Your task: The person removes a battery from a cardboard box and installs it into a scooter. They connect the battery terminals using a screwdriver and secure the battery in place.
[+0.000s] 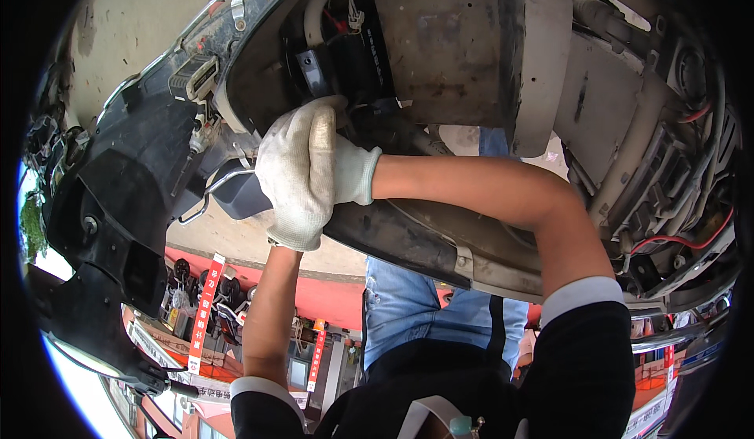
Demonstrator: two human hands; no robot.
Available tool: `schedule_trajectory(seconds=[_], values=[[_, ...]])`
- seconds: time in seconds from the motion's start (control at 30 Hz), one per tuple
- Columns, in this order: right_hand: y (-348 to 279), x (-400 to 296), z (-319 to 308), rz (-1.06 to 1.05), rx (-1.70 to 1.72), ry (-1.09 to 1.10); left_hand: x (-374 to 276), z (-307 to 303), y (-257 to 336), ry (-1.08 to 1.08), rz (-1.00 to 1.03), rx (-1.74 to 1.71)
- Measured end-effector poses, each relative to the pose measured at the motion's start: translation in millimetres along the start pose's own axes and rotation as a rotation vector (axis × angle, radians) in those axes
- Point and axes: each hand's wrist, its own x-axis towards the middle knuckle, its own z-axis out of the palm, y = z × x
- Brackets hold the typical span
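Both hands wear whitish knit gloves and press together at the inner edge of an open electric scooter body. My left hand (285,197) comes up from below, its back facing me. My right hand (349,168) reaches in from the right and overlaps it. The fingertips are curled and partly hidden, so what they hold cannot be made out. Just above them sit a metal bracket (307,68) and a black box-shaped part (359,56) bearing writing. To their left a cordless driver (200,106) with a long bit lies on the dark body panel (141,127).
A white wire connector (355,21) hangs near the black part. Grey metal plates (445,44) line the cavity, and a red wire (683,240) runs at the right. A bent chrome bar (206,197) juts out beside the hands. The handlebar grip (184,388) is at lower left.
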Motion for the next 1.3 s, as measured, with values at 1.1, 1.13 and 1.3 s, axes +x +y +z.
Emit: schedule_trajectory(seconds=[1.1, 1.13, 1.3], values=[[-27.6, 43.2, -68.1, 0.166, -0.003, -0.835, -7.9, 6.5, -2.1, 0.174, -0.405, -0.279], [-29.1, 41.1, -69.3, 0.172, -0.012, -0.815, -6.3, 7.9, -0.8, 0.173, -0.385, -0.285], [-18.1, 16.3, -52.2, 0.094, -0.038, -0.554, -4.2, 7.9, 4.7, 0.110, -0.266, -0.201]])
